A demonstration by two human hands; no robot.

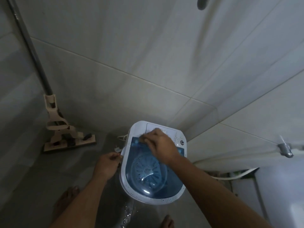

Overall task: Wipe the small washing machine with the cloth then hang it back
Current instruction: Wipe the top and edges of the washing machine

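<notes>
on the far end of the washing machine point(153, 163) the right hand point(158, 143) presses the cloth point(152, 131), left hand point(107, 164) steadying its side, dark specks remain, hanging looks undone.

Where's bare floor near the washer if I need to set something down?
Bare floor lies between the mop and the washing machine, past the left hand. It is crowded to the right, where hoses run behind the machine. On top, the right hand presses the cloth.
</notes>
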